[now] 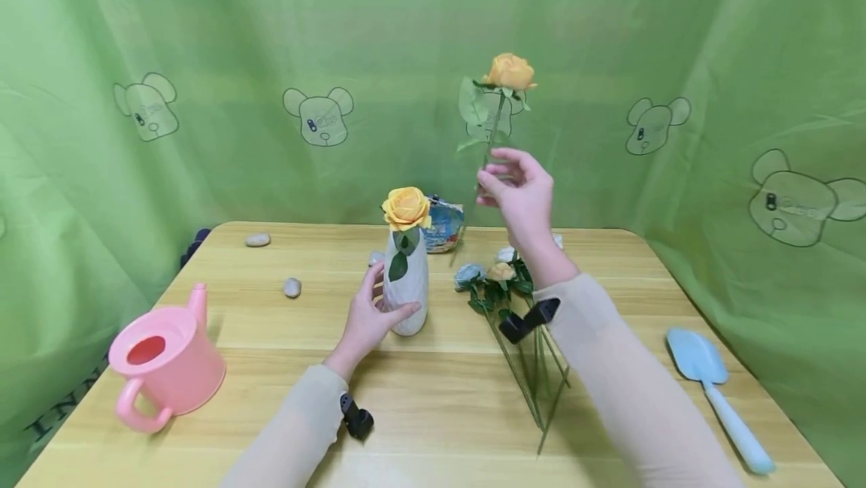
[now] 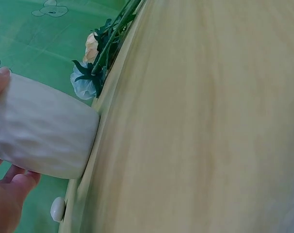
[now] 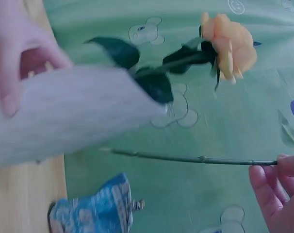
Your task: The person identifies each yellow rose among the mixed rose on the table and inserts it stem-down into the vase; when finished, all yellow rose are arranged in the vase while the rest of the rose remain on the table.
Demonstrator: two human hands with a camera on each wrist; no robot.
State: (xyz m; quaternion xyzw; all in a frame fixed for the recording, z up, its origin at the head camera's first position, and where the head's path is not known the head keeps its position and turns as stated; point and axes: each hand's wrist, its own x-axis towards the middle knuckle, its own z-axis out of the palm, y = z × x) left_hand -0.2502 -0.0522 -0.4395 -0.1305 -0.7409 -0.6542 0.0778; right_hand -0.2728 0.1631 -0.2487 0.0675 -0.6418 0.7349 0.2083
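Note:
My left hand [image 1: 368,320] grips the side of a white, textured vase [image 1: 410,296], thumb in front and fingers behind. Out of the vase's mouth rises a yellow rose [image 1: 406,208] with dark green leaves. My right hand [image 1: 526,198] is raised to the right, above the vase's height, pinching the stem of an orange-yellow rose [image 1: 510,72]. In the right wrist view, the thin green stem [image 3: 200,159] reaches from the fingertips toward the vase, its lower end just beside the vase's mouth. The left wrist view shows the vase's base at the wooden table [image 2: 195,116].
Several blue, peach and white artificial flowers [image 1: 501,271] lie under my right forearm. A pink watering can [image 1: 179,368] stands at the left; a light blue trowel [image 1: 717,383] lies at the right. Behind the vase are a blue patterned pouch [image 1: 443,226] and grey stones [image 1: 292,287].

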